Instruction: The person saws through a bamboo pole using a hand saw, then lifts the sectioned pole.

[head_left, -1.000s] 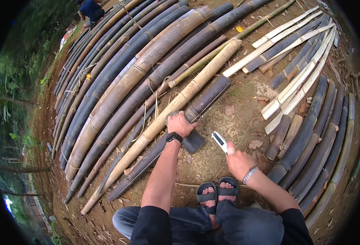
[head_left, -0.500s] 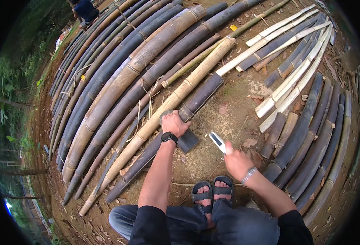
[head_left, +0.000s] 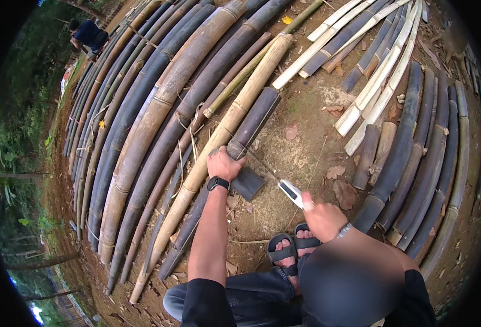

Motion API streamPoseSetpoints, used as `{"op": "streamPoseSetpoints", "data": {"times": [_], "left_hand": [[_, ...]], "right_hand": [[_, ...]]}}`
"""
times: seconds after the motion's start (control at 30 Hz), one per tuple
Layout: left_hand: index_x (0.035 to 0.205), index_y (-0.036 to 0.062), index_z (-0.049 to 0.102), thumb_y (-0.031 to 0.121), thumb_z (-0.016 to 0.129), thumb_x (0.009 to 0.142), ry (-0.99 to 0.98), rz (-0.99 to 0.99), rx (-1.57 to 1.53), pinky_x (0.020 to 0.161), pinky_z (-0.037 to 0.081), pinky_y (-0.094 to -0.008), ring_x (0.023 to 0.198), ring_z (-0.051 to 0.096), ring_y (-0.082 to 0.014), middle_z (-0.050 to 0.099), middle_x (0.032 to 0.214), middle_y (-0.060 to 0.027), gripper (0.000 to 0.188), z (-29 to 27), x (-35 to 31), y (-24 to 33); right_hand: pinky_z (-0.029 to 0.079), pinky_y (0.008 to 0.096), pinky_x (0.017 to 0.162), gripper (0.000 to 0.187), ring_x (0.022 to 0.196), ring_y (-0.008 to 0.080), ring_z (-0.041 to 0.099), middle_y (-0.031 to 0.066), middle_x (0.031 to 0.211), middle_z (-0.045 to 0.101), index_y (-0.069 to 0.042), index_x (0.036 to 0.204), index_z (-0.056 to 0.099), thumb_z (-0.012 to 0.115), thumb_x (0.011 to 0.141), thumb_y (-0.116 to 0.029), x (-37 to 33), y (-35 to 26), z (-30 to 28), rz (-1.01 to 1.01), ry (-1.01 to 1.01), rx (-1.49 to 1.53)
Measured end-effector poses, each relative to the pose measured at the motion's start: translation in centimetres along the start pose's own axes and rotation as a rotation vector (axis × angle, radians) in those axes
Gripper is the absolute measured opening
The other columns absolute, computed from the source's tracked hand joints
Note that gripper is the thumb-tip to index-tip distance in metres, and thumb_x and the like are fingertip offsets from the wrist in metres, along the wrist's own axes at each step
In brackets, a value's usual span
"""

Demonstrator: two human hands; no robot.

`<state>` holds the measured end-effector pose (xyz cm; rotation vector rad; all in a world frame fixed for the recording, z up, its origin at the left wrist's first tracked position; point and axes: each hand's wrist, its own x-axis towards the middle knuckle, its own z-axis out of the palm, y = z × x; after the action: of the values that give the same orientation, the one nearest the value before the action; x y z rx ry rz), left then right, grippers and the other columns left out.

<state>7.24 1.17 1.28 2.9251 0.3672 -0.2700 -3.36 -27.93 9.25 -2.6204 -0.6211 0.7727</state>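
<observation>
1. Your left hand [head_left: 224, 165] is clamped over the dark bamboo pole [head_left: 255, 117], palm down. Some fingertips are hidden, so I can't tell how far they wrap.
2. Your right hand [head_left: 323, 217] is closed around the white handle of the saw [head_left: 291, 193]. Its thin blade runs up-left to the pole, just beyond your left hand; can't tell how deep it sits.
3. The pole lies slantwise in front of your feet, right beside the longer pale bamboo pole [head_left: 235, 121]. A short dark bamboo piece [head_left: 248, 184] sits crosswise at your left hand, apparently under the pole.
4. Handling, my read: pole is stiff, hollow, moderate weight. Round and smooth-skinned, so it'll likely want to roll or twist under a sideways push. Walls could splinter at a cut edge.
5. Hold: bear down from the top, over the crosspiece, fingers around the far side. Keep thumb and knuckles off the blade line; they're close.
6. Saw: light, grip rigid, blade thin and probably whippy. Take it by the handle only, wrist in line with the blade, or it may bind.
</observation>
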Motion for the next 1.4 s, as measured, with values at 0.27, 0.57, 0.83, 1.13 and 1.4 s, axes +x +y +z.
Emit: {"op": "streamPoseSetpoints", "data": {"times": [0.27,0.57,0.83,1.13,1.4], "left_hand": [[0.1,-0.0043,0.068,0.057,0.077,0.066,0.014,0.071,-0.017,0.086,0.053,-0.0437,0.088,0.069,-0.0381,0.071,0.09,-0.0255,0.07,0.4,0.6,0.0],[0.106,-0.0041,0.066,0.053,0.076,0.067,-0.024,0.059,-0.004,0.091,0.048,-0.0422,0.092,0.068,-0.0381,0.072,0.093,-0.0244,0.071,0.3,0.5,0.8],[0.104,-0.0045,0.067,0.055,0.077,0.065,0.002,0.097,-0.04,0.092,0.049,-0.0433,0.091,0.068,-0.0395,0.071,0.092,-0.0261,0.072,0.8,0.3,1.4],[0.105,-0.0053,0.067,0.055,0.079,0.063,-0.006,0.091,-0.049,0.086,0.054,-0.0447,0.088,0.07,-0.0386,0.071,0.09,-0.0261,0.074,0.1,0.2,2.3],[0.112,-0.005,0.067,0.057,0.077,0.064,-0.022,0.087,-0.013,0.088,0.053,-0.0442,0.092,0.07,-0.0391,0.071,0.096,-0.0266,0.079,0.6,0.8,1.7]], "right_hand": [[0.058,0.0464,0.056,0.042,0.071,0.0378,0.071,0.0222,0.08,0.066,0.003,0.135,0.035,0.044,0.098,-0.014,3.4,-1.0,0.7,-0.009,0.052,0.049],[0.057,0.0451,0.054,0.042,0.067,0.0363,0.07,0.0198,0.078,0.066,0.006,0.133,0.035,0.045,0.097,-0.013,2.9,-1.0,0.9,0.029,0.099,0.065],[0.057,0.0441,0.055,0.038,0.068,0.0353,0.07,0.0206,0.086,0.067,0.006,0.128,0.037,0.045,0.096,-0.012,3.6,-0.2,0.6,0.008,0.113,0.097],[0.059,0.0409,0.059,0.04,0.073,0.0356,0.071,0.0199,0.084,0.066,0.002,0.133,0.038,0.047,0.096,-0.012,5.7,0.0,0.7,0.0,0.184,0.106],[0.059,0.0421,0.056,0.039,0.074,0.0345,0.071,0.0207,0.084,0.065,0.001,0.135,0.036,0.041,0.1,-0.014,3.4,0.4,0.1,0.05,0.028,0.145]]}}
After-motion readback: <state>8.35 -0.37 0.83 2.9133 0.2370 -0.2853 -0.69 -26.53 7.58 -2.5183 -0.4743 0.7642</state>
